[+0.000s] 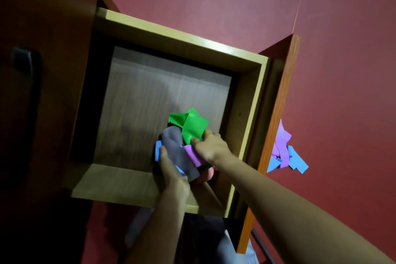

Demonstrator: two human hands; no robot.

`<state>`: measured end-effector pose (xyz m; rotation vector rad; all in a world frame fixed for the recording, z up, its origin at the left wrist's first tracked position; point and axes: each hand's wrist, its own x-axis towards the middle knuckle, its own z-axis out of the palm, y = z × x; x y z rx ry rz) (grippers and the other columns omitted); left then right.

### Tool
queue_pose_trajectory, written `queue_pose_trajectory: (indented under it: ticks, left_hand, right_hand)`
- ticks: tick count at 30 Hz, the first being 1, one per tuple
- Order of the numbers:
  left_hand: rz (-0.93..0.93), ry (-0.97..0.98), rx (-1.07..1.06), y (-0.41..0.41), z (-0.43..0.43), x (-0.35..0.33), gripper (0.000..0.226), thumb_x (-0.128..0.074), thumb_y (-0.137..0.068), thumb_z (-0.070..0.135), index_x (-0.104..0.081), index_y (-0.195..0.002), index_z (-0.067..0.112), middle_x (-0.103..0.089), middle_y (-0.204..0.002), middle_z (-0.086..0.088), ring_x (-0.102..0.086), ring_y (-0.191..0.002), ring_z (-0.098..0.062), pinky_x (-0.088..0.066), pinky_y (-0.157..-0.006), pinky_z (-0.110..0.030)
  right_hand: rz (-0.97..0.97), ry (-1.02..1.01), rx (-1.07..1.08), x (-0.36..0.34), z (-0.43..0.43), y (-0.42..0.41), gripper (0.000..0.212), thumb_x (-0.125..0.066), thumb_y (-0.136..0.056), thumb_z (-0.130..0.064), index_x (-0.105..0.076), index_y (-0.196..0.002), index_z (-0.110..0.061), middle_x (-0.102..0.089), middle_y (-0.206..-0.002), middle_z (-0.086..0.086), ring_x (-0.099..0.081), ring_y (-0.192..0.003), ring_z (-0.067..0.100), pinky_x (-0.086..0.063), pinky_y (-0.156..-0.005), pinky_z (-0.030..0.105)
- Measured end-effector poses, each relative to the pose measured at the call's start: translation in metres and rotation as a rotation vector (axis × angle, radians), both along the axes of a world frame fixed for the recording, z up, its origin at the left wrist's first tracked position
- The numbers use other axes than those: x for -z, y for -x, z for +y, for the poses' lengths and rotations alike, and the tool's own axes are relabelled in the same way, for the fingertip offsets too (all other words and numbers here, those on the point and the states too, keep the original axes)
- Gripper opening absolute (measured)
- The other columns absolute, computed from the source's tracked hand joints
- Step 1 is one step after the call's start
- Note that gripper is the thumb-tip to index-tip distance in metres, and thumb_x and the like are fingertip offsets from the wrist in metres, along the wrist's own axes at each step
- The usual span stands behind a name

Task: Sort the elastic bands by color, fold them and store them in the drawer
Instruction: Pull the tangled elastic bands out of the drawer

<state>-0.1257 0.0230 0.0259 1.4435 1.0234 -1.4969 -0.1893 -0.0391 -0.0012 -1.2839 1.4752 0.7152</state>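
- Light wood drawer is pulled open and fills the centre of the frame. Its grey wood-grain bottom is mostly bare.
- Orange-brown wood front panel of the drawer runs down the right of centre.
- A bundle of elastic bands sits over the lower right part of the drawer interior, near the bottom wall. Cannot tell if it rests on the drawer bottom or is held just above it.
- Bundle contents:
  - crumpled green elastic band on top, toward the upper end
  - grey elastic band across the middle
  - blue elastic band sticking out on the left edge
  - purple elastic band on the right
  - pink elastic band partly hidden at the lower end
- Left hand comes in from bottom centre and grips the bundle from the lower left. Its thumb lies on top by the blue and grey bands.
- Right hand comes in from the lower right. Its fingers are curled onto the bundle where the green band meets the purple one.
- Loose pile of purple and blue elastic bands lies outside the drawer, just right of the front panel, on the red surface.
- Dark cabinet body takes up the left of the frame, too dim for detail.
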Motion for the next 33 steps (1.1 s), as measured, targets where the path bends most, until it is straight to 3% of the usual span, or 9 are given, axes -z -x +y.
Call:
queue_pose_trajectory:
  ticks: [4, 7, 10, 17, 20, 23, 26, 29, 33]
  left_hand:
    - [-0.036, 0.026, 0.008, -0.005, 0.024, 0.014, 0.065, -0.021, -0.092, 0.053, -0.039, -0.135, 0.007, -0.044, -0.139, -0.009, -0.053, -0.117, -0.03, -0.036, -0.093, -0.038]
    - [-0.015, 0.205, -0.026, 0.0, 0.028, 0.014, 0.065, -0.022, -0.092, 0.052, -0.053, -0.12, 0.001, -0.069, -0.104, -0.013, -0.07, -0.078, -0.021, -0.044, -0.084, -0.036]
    - [-0.021, 0.263, -0.028, 0.001, 0.021, 0.001, 0.062, -0.025, -0.092, 0.05, -0.066, -0.091, 0.004, -0.074, -0.073, -0.009, -0.071, -0.065, -0.018, -0.045, -0.076, -0.035]
    - [-0.042, 0.35, 0.056, -0.005, -0.014, -0.07, 0.058, -0.022, -0.093, 0.049, -0.062, -0.086, 0.008, -0.073, -0.068, -0.007, -0.07, -0.061, -0.017, -0.055, -0.066, -0.036]
    - [-0.023, 0.422, 0.146, 0.003, -0.03, -0.113, 0.061, -0.025, -0.094, 0.046, -0.071, -0.076, 0.011, -0.074, -0.068, -0.007, -0.071, -0.06, -0.017, -0.049, -0.07, -0.037]
    - [0.055, 0.504, 0.201, 0.027, -0.042, -0.15, 0.068, -0.026, -0.094, 0.045, -0.076, -0.062, 0.012, -0.074, -0.07, -0.007, -0.071, -0.062, -0.018, -0.057, -0.054, -0.029]
    - [0.132, 0.535, 0.315, 0.063, -0.048, -0.174, 0.06, -0.028, -0.093, 0.045, -0.076, -0.08, 0.01, -0.075, -0.081, -0.009, -0.072, -0.072, -0.018, -0.058, -0.056, -0.028]
    - [0.133, 0.525, 0.438, 0.1, -0.049, -0.192, 0.051, -0.033, -0.092, 0.044, -0.065, -0.112, 0.009, -0.073, -0.095, -0.009, -0.071, -0.083, -0.02, -0.059, -0.073, -0.032]
    - [0.128, 0.577, 0.523, 0.134, -0.053, -0.204, 0.057, -0.034, -0.095, 0.03, -0.075, -0.06, 0.013, -0.074, -0.066, -0.004, -0.068, -0.054, -0.01, -0.055, -0.05, -0.019]
  right_hand:
    - [-0.048, -0.108, 0.359, -0.007, 0.053, 0.004, 0.046, -0.043, -0.091, -0.035, -0.044, -0.127, -0.006, -0.037, -0.136, 0.019, -0.04, -0.125, 0.034, -0.03, -0.106, 0.032]
    - [-0.036, -0.08, 0.492, -0.016, 0.064, 0.004, 0.042, -0.043, -0.092, -0.033, -0.048, -0.115, 0.002, -0.034, -0.134, 0.018, -0.041, -0.123, 0.032, -0.029, -0.105, 0.032]
    - [-0.064, -0.053, 0.513, -0.03, 0.053, 0.007, 0.045, -0.044, -0.092, -0.034, -0.045, -0.12, 0.002, -0.034, -0.135, 0.018, -0.04, -0.124, 0.032, -0.028, -0.104, 0.031]
    - [-0.197, 0.115, 0.648, -0.107, 0.032, 0.009, 0.032, -0.049, -0.09, -0.031, -0.054, -0.105, -0.004, -0.043, -0.118, 0.015, -0.046, -0.113, 0.027, -0.031, -0.094, 0.025]
    - [-0.231, 0.214, 0.75, -0.152, 0.026, 0.02, 0.013, -0.051, -0.089, -0.029, -0.05, -0.081, -0.018, -0.041, -0.103, 0.007, -0.044, -0.103, 0.019, -0.03, -0.094, 0.022]
    - [-0.262, 0.365, 0.879, -0.188, 0.027, 0.045, 0.013, -0.054, -0.087, -0.023, -0.057, -0.099, -0.018, -0.045, -0.107, 0.006, -0.044, -0.108, 0.017, -0.029, -0.097, 0.021]
    - [-0.223, 0.479, 1.005, -0.217, 0.029, 0.078, 0.006, -0.057, -0.086, -0.024, -0.054, -0.091, -0.025, -0.048, -0.104, 0.005, -0.046, -0.109, 0.02, -0.031, -0.1, 0.026]
    - [-0.206, 0.548, 1.126, -0.241, 0.038, 0.115, 0.025, -0.059, -0.084, -0.024, -0.056, -0.108, -0.015, -0.052, -0.114, 0.009, -0.048, -0.112, 0.018, -0.033, -0.106, 0.034]
    - [-0.184, 0.51, 1.173, -0.259, 0.047, 0.159, 0.008, -0.055, -0.087, -0.023, -0.053, -0.095, -0.022, -0.054, -0.108, 0.007, -0.049, -0.105, 0.017, -0.033, -0.091, 0.023]
